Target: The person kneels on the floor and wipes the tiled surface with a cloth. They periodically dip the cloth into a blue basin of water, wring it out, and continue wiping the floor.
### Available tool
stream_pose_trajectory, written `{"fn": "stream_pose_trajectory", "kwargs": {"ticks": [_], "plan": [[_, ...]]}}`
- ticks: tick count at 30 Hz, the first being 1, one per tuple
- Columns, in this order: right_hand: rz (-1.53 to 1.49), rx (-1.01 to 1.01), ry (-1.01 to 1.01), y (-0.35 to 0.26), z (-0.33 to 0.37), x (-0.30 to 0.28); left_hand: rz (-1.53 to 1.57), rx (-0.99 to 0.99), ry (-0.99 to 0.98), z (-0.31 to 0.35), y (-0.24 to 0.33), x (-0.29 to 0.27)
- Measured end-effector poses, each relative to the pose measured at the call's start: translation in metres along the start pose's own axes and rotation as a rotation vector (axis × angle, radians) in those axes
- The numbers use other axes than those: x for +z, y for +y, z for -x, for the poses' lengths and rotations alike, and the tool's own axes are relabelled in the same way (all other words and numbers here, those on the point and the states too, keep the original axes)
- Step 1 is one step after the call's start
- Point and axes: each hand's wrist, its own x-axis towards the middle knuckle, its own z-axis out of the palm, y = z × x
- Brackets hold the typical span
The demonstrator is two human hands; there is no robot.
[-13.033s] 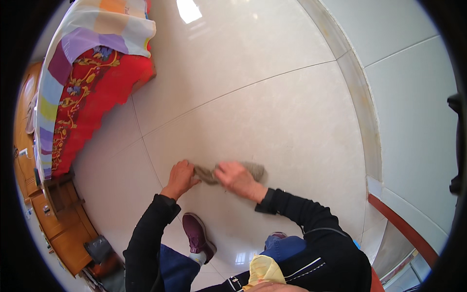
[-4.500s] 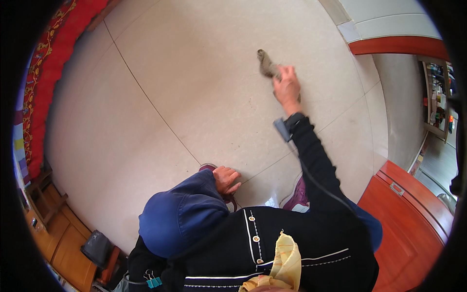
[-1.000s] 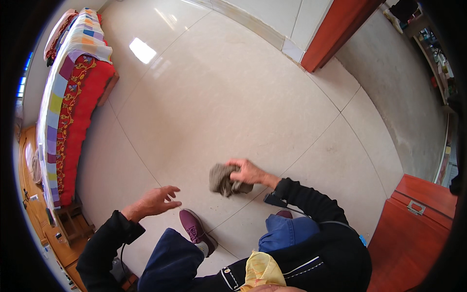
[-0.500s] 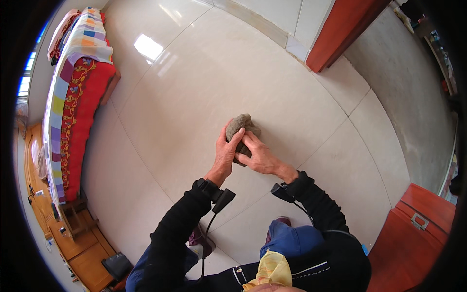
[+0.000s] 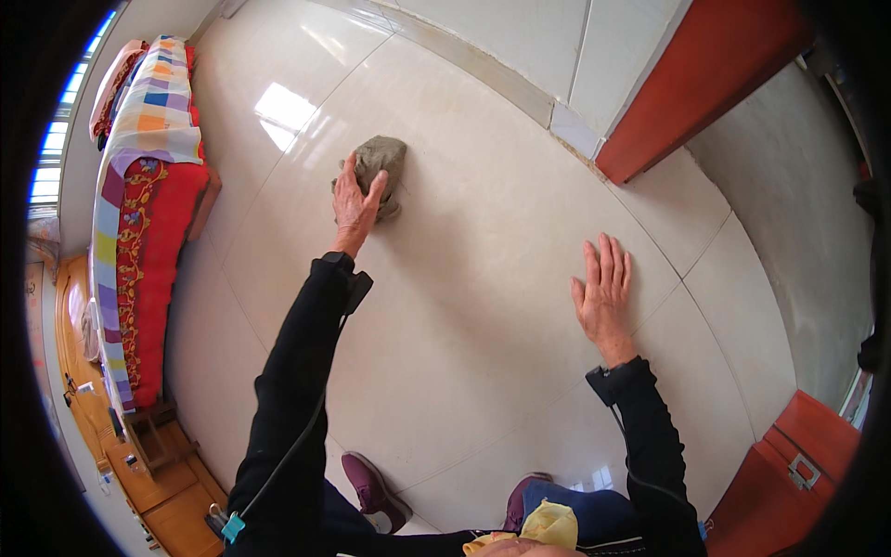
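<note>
A crumpled grey-brown cleaning rag point(image 5: 382, 156) is bunched under my left hand point(image 5: 355, 200), out over the pale floor tiles ahead and to the left. My left fingers and thumb curve onto the rag and grip it; whether it presses on the floor is hard to tell. Away to the right, my right hand point(image 5: 605, 292) is empty, its fingers stretched and slightly apart, palm down above the tiles. Both forearms wear black sleeves, with a dark band and a small device at each wrist.
Along the left stands a bed point(image 5: 153, 232) with red and checked covers, and nearer a wooden desk point(image 5: 172, 473). A red door frame point(image 5: 691, 88) rises at the upper right, a red door panel point(image 5: 789, 464) at the lower right. My purple shoes point(image 5: 374, 490) stand on the glossy floor point(image 5: 464, 371).
Both hands were together on the rag in front of me. My left hand has carried it forward and left, while the right has let go, moved right and spread its fingers.
</note>
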Motion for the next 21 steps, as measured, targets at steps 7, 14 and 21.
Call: {"fn": "stream_pose_trajectory", "kwargs": {"ticks": [7, 14, 21], "plan": [[0.026, 0.024, -0.073, -0.006, -0.008, -0.01, -0.185, 0.186, 0.201, -0.057, -0.019, 0.074], [-0.107, 0.069, -0.051, -0.001, -0.003, -0.01, 0.007, 0.539, -0.006, -0.038, 0.099, 0.151], [-0.613, 0.202, 0.233, 0.016, -0.004, -0.004, 0.097, 0.672, -0.404, 0.113, 0.131, 0.127]]}}
